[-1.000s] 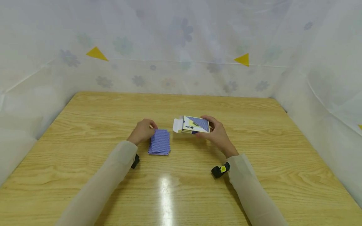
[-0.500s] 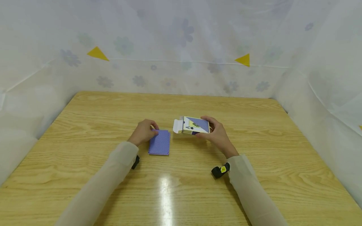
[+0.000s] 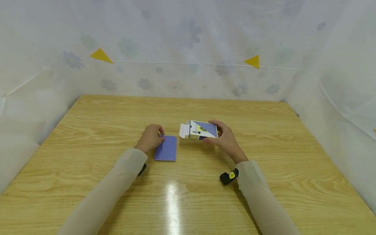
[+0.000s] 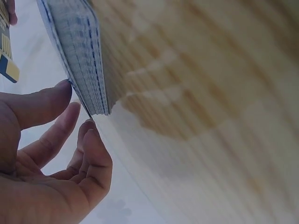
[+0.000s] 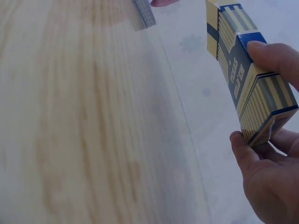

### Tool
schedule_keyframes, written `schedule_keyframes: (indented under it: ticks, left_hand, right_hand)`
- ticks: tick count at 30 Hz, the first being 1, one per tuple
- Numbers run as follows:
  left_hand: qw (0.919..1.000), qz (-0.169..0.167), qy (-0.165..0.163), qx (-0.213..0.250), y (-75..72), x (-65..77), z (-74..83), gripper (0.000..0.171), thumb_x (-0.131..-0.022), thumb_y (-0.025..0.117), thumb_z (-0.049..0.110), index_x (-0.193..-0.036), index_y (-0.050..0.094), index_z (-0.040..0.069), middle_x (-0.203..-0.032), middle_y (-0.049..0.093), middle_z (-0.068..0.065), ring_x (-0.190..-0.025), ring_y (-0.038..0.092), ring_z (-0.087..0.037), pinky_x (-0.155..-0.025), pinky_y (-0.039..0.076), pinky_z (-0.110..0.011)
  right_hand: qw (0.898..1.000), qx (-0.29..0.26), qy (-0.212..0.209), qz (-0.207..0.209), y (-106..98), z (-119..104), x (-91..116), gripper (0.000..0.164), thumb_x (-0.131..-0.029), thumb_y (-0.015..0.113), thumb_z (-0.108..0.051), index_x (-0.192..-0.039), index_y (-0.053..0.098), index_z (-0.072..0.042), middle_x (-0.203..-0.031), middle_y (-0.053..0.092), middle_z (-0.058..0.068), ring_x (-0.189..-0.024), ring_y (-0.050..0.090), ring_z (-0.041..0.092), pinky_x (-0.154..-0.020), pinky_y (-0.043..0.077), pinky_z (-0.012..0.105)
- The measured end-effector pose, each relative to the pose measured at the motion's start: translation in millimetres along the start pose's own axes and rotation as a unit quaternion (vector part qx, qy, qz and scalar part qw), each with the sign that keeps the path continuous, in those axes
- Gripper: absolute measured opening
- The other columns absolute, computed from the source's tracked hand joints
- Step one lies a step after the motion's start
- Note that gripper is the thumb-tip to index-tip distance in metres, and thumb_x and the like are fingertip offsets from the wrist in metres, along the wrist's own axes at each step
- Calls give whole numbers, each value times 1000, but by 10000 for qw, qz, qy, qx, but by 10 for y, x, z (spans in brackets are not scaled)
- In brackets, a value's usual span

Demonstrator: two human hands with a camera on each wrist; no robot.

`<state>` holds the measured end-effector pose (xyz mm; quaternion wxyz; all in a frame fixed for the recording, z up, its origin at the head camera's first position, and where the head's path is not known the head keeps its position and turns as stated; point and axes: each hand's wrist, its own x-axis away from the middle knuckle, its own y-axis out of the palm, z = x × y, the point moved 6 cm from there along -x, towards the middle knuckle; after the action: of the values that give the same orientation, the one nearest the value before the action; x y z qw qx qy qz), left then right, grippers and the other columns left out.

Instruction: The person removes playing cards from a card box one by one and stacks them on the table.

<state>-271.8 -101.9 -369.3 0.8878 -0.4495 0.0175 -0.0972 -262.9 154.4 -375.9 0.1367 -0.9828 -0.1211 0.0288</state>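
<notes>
A deck of playing cards point(image 3: 166, 149) with blue patterned backs lies face down, fairly squared, on the table. My left hand point(image 3: 150, 138) is at its far left corner, thumb on the top card. In the left wrist view, curled fingers point(image 4: 96, 156) meet the deck's corner point(image 4: 88, 60) opposite the thumb, pinching it there. My right hand point(image 3: 224, 138) grips a card box point(image 3: 204, 129) by its closed end, thumb on the near side and fingers round the far side. The box is raised, tilted, its open flap pointing left toward the deck. An ace of spades is printed on it.
The wooden table point(image 3: 188, 199) reaches back to a pale flowered curtain point(image 3: 176, 42) with yellow triangles on it. Similar sheeting stands at both sides. Black bands with small devices point(image 3: 229, 177) are on the wrists.
The cards have gone from uneven, with edges sticking out, to a neater stack. My left hand has shifted slightly right and nearer, its thumb now over the top card. The right hand and box stay still.
</notes>
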Motion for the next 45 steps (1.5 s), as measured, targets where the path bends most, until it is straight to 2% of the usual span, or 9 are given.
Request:
schedule_keyframes:
  ticks: [6,13,16,23,29,32,38,45]
  left_hand:
    - [9999,-76,-104,22,19,-4,-12,15,-87,65,2,-98,61,-6,-83,60,-14,-69,53,-19,-56,42,-25]
    - [9997,35,-88,209,-43,-5,8,20,-88,63,5,-103,60,-7,-74,55,-10,-60,47,-15,-51,38,-23]
    - [9996,120,0,242,-90,5,62,20,-90,61,8,-104,60,-6,-74,57,-11,-61,48,-16,-52,39,-24]
    - [9990,185,115,397,-167,39,224,19,-94,58,11,-107,58,-3,-98,62,-18,-82,58,-25,-66,48,-31]
    - [9971,257,385,602,-184,54,427,17,-93,59,11,-104,60,-2,-92,62,-15,-77,56,-23,-65,46,-30]
    - [9955,277,567,714,-160,52,536,16,-91,60,10,-101,62,-2,-89,62,-14,-76,55,-22,-65,46,-30]
    - [9939,109,635,896,-59,44,658,16,-91,62,12,-100,63,-1,-90,62,-14,-77,56,-21,-63,46,-27]
    - [9933,-299,314,1074,83,25,657,21,-91,63,16,-104,61,0,-97,66,-16,-81,63,-22,-62,50,-26]
  right_hand:
    - [10000,96,-25,5,6,-5,0,72,-78,76,-5,-142,41,-6,-139,43,14,-120,48,28,-83,47,15]
    - [9998,158,-66,28,12,-14,6,72,-78,75,-4,-141,40,-4,-140,43,15,-120,47,28,-83,46,14]
    - [9999,109,-80,7,19,-14,6,72,-78,75,-1,-141,40,-3,-140,43,16,-119,47,28,-81,46,13]
    - [9998,150,-136,-41,54,-5,-2,73,-77,76,-1,-141,40,-2,-138,44,16,-115,48,27,-81,46,14]
    - [9998,76,-164,-129,93,-25,-5,73,-76,75,1,-141,41,-1,-137,45,17,-116,49,28,-82,47,15]
    - [9997,66,-165,-157,100,-32,-4,73,-76,75,2,-141,40,-1,-137,44,17,-117,48,28,-83,47,15]
    - [9997,107,-179,-124,102,-25,-17,72,-77,75,1,-140,41,-2,-137,45,16,-117,49,28,-83,48,16]
    - [9996,58,-238,-144,100,-28,-26,71,-77,75,2,-140,42,-2,-136,45,15,-116,49,28,-82,48,16]
